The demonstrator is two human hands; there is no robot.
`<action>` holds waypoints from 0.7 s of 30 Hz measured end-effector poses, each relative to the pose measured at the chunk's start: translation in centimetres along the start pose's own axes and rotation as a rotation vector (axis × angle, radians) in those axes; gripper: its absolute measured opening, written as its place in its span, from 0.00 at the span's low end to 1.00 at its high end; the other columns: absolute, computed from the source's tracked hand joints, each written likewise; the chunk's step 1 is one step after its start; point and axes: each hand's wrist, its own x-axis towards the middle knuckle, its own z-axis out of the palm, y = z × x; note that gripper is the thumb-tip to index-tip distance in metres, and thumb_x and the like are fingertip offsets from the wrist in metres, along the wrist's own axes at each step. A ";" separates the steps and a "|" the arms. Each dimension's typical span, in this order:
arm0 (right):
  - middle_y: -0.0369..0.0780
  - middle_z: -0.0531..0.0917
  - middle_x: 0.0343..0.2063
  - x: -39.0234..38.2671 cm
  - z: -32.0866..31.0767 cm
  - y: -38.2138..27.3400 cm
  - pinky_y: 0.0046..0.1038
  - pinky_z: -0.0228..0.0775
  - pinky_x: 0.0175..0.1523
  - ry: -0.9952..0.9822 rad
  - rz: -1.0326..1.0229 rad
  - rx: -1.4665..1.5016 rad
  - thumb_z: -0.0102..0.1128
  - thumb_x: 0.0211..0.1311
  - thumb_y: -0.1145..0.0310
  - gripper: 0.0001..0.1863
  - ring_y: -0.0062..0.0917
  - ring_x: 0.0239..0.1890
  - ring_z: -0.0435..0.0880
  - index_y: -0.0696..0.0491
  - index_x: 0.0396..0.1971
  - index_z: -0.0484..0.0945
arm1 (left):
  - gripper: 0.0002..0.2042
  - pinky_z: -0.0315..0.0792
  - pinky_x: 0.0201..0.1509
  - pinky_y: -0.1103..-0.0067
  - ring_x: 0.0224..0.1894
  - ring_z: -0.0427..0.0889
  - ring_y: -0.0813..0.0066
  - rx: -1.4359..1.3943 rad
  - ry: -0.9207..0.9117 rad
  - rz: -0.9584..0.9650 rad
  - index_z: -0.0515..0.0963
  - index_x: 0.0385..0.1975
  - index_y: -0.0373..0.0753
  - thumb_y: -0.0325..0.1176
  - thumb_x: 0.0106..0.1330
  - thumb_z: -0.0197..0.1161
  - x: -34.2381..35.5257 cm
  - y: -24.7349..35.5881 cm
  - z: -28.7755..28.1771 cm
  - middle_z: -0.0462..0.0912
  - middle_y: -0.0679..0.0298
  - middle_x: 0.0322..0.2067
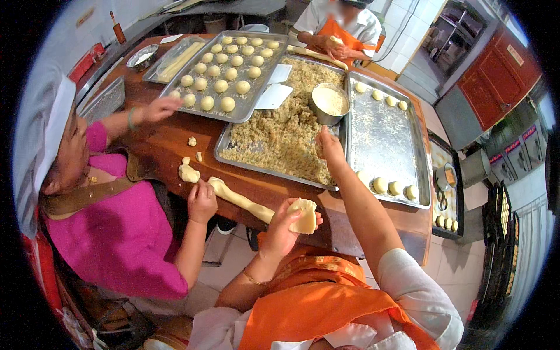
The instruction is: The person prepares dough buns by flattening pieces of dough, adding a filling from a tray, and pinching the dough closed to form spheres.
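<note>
My left hand (282, 232) holds a flattened round of pale dough (304, 216), cupped on its palm and fingers near the table's front edge. My right hand (331, 147) reaches over a wide metal tray (220, 153) of crumbly brown filling (280, 131). Its fingers are drawn together beside the filling, and what they hold, if anything, is hidden. Just beyond that hand, a metal bowl (330, 119) with pale crumbs inside rests on the tray. A long dough rope (242, 202) runs along the table next to my left hand.
At left, a co-worker in pink has one hand (202, 202) at the dough rope, another (163, 108) near a tray (248, 105) of dough balls. Across the table, another person's hands (335, 46) handle dough. A tray (388, 137) with several balls is at right. Dough scraps (188, 172) lie left.
</note>
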 end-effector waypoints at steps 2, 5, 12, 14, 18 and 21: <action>0.36 0.78 0.39 0.4 0.2 0.5 0.28 0.65 0.31 -0.055 0.044 0.260 0.51 0.73 0.44 0.23 0.21 0.30 0.73 0.52 0.39 0.78 | 0.18 0.81 0.52 0.55 0.48 0.84 0.47 -0.015 0.016 -0.019 0.69 0.53 0.40 0.32 0.65 0.60 0.0 -0.2 0.0 0.80 0.51 0.49; 0.34 0.79 0.39 0.7 -0.5 1.1 0.28 0.67 0.35 -0.163 -0.009 0.236 0.50 0.75 0.48 0.19 0.21 0.33 0.73 0.50 0.41 0.78 | 0.18 0.81 0.51 0.56 0.48 0.84 0.48 -0.015 0.030 -0.042 0.70 0.54 0.39 0.33 0.65 0.60 0.1 -0.7 -0.3 0.80 0.50 0.49; 0.34 0.79 0.22 0.2 0.0 0.4 0.32 0.65 0.35 0.031 -0.245 -0.357 0.49 0.76 0.51 0.25 0.24 0.27 0.72 0.58 0.29 0.80 | 0.19 0.82 0.49 0.61 0.47 0.85 0.51 0.072 0.014 -0.039 0.71 0.54 0.36 0.37 0.67 0.58 0.2 -0.7 -0.8 0.82 0.49 0.46; 0.33 0.77 0.26 0.3 -0.6 0.7 0.30 0.66 0.36 0.022 -0.204 -0.375 0.46 0.77 0.46 0.26 0.22 0.29 0.73 0.56 0.32 0.78 | 0.19 0.82 0.49 0.62 0.47 0.85 0.52 0.062 0.010 -0.054 0.73 0.53 0.36 0.38 0.67 0.58 0.3 -0.7 -0.8 0.83 0.49 0.45; 0.37 0.78 0.34 0.4 -0.6 2.3 0.29 0.70 0.38 -0.057 -0.112 0.131 0.43 0.76 0.41 0.29 0.24 0.34 0.77 0.55 0.44 0.77 | 0.17 0.81 0.51 0.63 0.47 0.85 0.54 0.015 -0.002 -0.064 0.75 0.52 0.35 0.37 0.67 0.60 0.5 -1.0 -1.3 0.84 0.50 0.44; 0.40 0.80 0.39 1.3 -1.1 3.0 0.28 0.73 0.37 -0.143 -0.126 0.269 0.44 0.75 0.39 0.30 0.27 0.37 0.81 0.53 0.53 0.75 | 0.16 0.81 0.52 0.66 0.47 0.85 0.58 -0.001 0.013 -0.046 0.74 0.53 0.34 0.34 0.69 0.62 0.7 -1.2 -1.4 0.84 0.51 0.44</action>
